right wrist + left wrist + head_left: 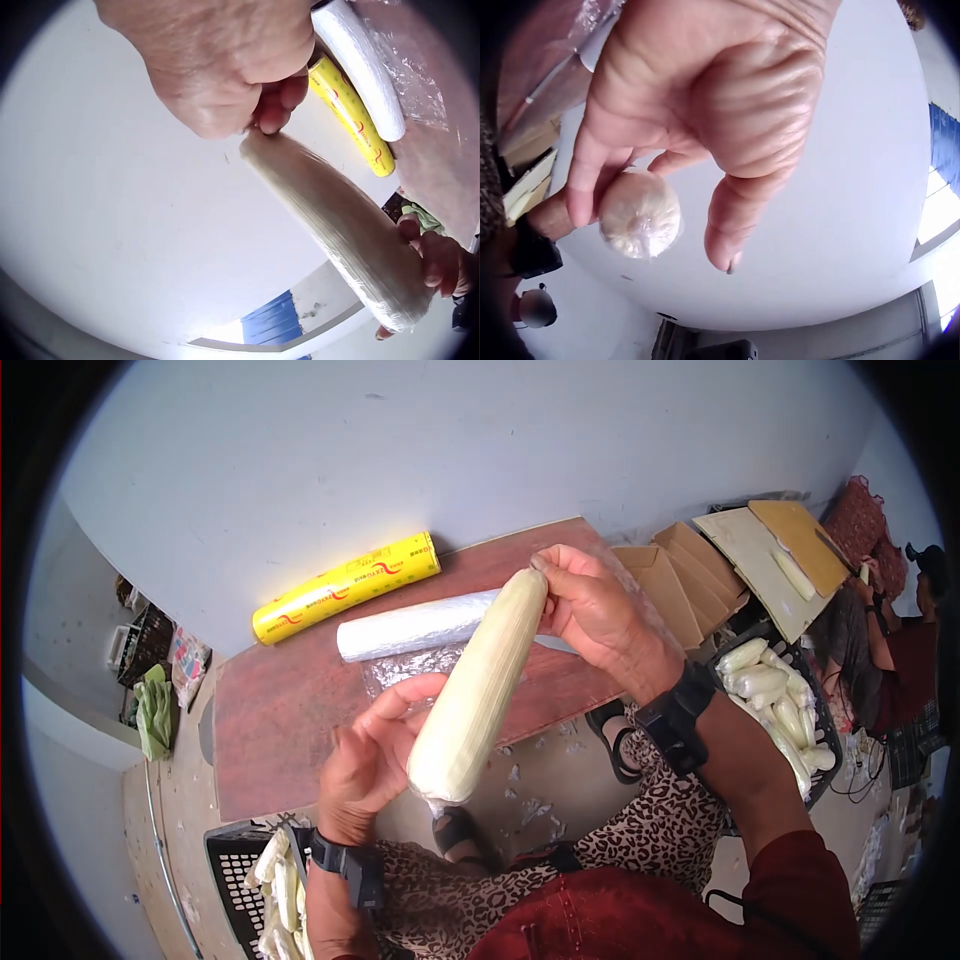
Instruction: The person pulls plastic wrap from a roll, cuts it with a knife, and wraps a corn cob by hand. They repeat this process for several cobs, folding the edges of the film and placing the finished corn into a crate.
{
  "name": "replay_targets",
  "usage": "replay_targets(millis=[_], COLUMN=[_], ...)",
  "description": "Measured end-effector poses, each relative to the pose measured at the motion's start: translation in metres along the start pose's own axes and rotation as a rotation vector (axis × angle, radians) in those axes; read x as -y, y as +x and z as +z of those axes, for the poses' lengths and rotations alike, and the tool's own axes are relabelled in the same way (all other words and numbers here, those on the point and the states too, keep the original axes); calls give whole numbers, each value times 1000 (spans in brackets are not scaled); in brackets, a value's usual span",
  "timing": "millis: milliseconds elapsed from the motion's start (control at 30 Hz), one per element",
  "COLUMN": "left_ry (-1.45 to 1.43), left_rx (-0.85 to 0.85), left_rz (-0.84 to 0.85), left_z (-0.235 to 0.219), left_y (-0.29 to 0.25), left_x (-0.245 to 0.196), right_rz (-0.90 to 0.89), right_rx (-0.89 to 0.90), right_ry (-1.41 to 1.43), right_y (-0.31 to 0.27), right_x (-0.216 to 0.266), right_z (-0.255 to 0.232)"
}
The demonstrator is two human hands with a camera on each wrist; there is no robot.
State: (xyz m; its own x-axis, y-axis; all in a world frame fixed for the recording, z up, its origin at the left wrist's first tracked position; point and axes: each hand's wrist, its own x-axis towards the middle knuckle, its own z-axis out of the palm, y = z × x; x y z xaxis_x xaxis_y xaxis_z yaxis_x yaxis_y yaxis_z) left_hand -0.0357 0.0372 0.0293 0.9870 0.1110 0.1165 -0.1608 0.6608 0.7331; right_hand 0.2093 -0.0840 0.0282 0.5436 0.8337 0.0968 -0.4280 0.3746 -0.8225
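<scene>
An ear of corn [478,690] in pale husk, wrapped in clear film, slants up over the table between both hands. At its narrow upper end my right hand [598,610] pinches the tip between thumb and fingers, as the right wrist view also shows. Beside the thick lower end is my left hand [375,760], its fingers loosely bent along the cob. In the left wrist view the left thumb [733,225] stands apart from the film-covered end of the corn [641,214]. A white roll of cling film [415,626] lies behind the corn, its loose film spread on the table.
A yellow printed tube [345,588] lies along the wall side of the reddish table [270,730]. Wrapped ears fill a black crate [830,735] at right; husked ears fill another crate [235,880] at lower left. Cardboard boxes [680,585] and another person [915,650] are at right.
</scene>
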Motion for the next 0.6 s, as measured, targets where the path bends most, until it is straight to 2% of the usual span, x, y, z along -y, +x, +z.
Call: replay_targets(millis=[133,267,367,467,600], left_ry=[149,82,117,30,42], left_rx=[-166,-172,-99,-50,-44], left_rz=[-158,-309,-287,-292,-215], left_z=[-13,-20,-11,-17,1], left_y=[11,10,8,6,18], left_x=[17,25,23,28,31], right_rz=[7,-17,-7,-14,-38], right_rx=[20,65,88,79,142], right_ry=[-79,-150,-182,-228,-305], right_y=[-6,-6,-9,-12,-14], right_x=[-5,-11,-9,-8,-4], right_z=[12,17,22,29,30])
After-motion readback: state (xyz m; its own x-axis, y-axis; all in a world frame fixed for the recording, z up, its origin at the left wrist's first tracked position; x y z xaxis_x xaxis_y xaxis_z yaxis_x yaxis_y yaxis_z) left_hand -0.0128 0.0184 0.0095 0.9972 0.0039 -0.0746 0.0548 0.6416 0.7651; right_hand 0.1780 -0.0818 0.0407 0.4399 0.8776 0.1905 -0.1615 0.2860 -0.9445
